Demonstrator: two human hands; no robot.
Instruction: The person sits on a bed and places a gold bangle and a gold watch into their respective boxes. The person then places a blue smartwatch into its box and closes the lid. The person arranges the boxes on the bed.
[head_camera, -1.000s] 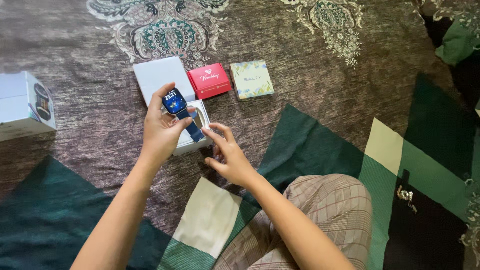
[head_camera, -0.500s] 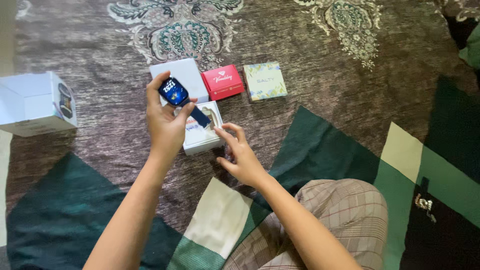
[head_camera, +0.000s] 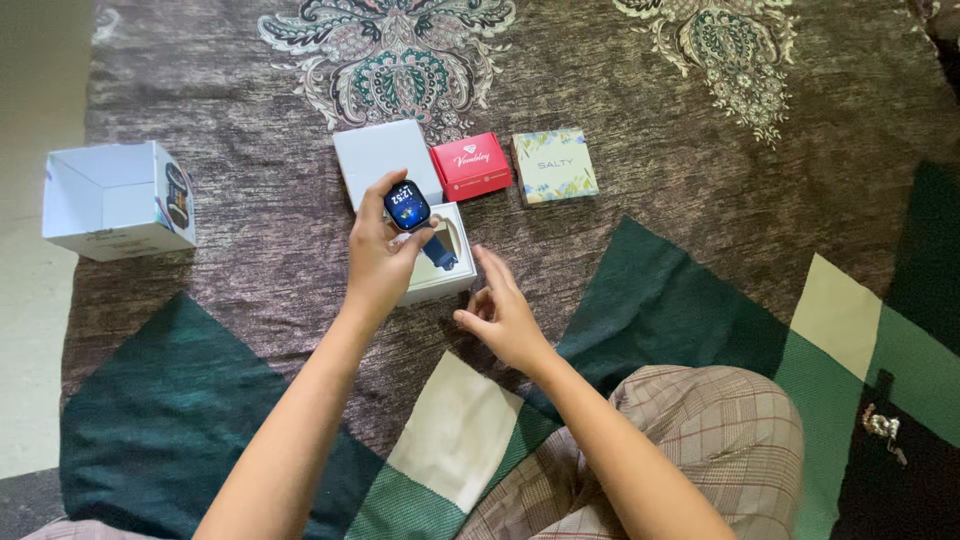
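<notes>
At the far left an open white box lies on its side on the carpet, a watch picture on its end. Right of it the left hand is closed around a smartwatch, thumb and fingers gripping its lit face; the blue strap hangs down over a small open tray box, whose contents are mostly hidden by the hand. Behind it lies a white lid, partly covered. Further right sit a red box and a floral box. The right hand hovers near the tray box, fingers loosely spread, holding nothing. A small metal item at the right is too small to identify.
</notes>
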